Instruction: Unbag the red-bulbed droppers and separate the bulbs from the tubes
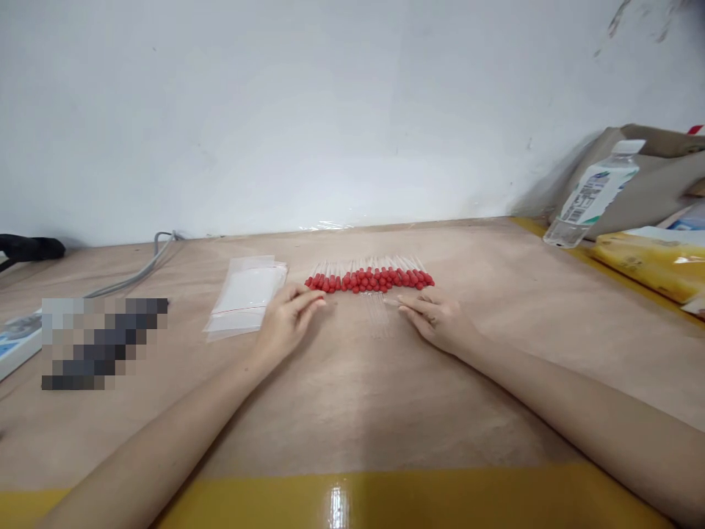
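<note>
A row of thin clear droppers with red rubber bulbs (pixel 370 278) lies in front of me, bulbs toward me and tubes pointing at the wall. Just below the row are several loose clear tubes (pixel 377 317) without bulbs. Fingers pinched, my left hand (pixel 286 316) is at the row's left end; a bit of red, seemingly a rubber bulb, shows at its fingertips. My right hand (pixel 438 317) is closed around the end of a clear tube (pixel 391 302), which points left over the loose tubes. Left of the row, partly behind my left hand, is a stack of clear zip bags (pixel 246 294).
A plastic bottle (pixel 595 195) leans against a grey-beige bag (pixel 661 173) at the right, beside a yellow package (pixel 644 264). A grey cable (pixel 137 273), a white power strip (pixel 19 353) and a blurred-out dark object (pixel 104 345) lie left. Yellow tape (pixel 352 496) lines the front edge.
</note>
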Demonstrator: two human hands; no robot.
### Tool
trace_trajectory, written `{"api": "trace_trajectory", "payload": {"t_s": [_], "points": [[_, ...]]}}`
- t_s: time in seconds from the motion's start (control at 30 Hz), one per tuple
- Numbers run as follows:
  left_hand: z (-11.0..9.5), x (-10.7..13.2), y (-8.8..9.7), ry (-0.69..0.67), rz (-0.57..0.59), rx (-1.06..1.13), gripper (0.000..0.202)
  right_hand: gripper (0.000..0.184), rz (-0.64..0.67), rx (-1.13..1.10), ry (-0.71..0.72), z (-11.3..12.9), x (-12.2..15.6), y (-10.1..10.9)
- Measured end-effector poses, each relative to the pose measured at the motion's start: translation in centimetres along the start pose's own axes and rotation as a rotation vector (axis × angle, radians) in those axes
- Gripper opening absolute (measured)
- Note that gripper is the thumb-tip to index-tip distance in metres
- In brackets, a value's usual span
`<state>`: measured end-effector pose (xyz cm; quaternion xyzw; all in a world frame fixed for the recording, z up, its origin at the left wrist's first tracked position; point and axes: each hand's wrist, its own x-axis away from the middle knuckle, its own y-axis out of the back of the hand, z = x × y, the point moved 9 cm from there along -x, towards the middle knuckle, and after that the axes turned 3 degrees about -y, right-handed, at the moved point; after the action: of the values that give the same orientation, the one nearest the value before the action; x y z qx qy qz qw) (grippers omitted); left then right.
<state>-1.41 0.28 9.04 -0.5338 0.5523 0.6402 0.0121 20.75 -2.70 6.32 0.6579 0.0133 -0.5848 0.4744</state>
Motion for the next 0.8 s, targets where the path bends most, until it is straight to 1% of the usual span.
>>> {"api": "trace_trajectory", "payload": {"t_s": [0.07, 0.17, 0.23, 0.3, 0.4, 0.53, 0.6, 0.67, 0.8], "points": [[3.2, -0.3, 0.8, 0.167, -0.002, -0.080, 0.023, 0.025, 0.022, -0.004, -0.052, -0.5, 0.0, -0.3], [7.4, 0.0, 1.8, 0.354, 0.047, -0.175, 0.026, 0.027, 0.067, -0.009, -0.102, -0.8, -0.1, -0.6], [9.5, 0.4, 2.1, 0.450, 0.072, -0.195, 0.028, 0.022, 0.094, 0.015, -0.144, -1.2, -0.2, -0.9], [10.6, 0.8, 2.3, 0.501, 0.075, -0.220, 0.030, 0.016, 0.110, 0.057, -0.183, -1.5, -0.2, -1.2], [10.9, 0.9, 1.9, 0.500, 0.074, -0.291, 0.031, 0.014, 0.114, 0.097, -0.195, -1.6, -0.2, -1.4], [11.4, 1.2, 0.8, 0.540, 0.158, -0.326, 0.033, 0.016, 0.131, 0.060, -0.154, -0.8, -0.3, -1.7], [11.4, 1.3, 0.8, 0.547, 0.174, -0.345, 0.034, 0.017, 0.152, 0.050, -0.135, -0.3, -0.3, -1.8], [10.9, 1.1, 1.4, 0.526, 0.136, -0.384, 0.035, 0.018, 0.174, 0.055, -0.125, 0.1, -0.4, -1.9], [9.2, 0.7, 2.5, 0.463, 0.039, -0.432, 0.033, 0.025, 0.200, 0.068, -0.119, 0.6, -0.4, -1.9]]}}
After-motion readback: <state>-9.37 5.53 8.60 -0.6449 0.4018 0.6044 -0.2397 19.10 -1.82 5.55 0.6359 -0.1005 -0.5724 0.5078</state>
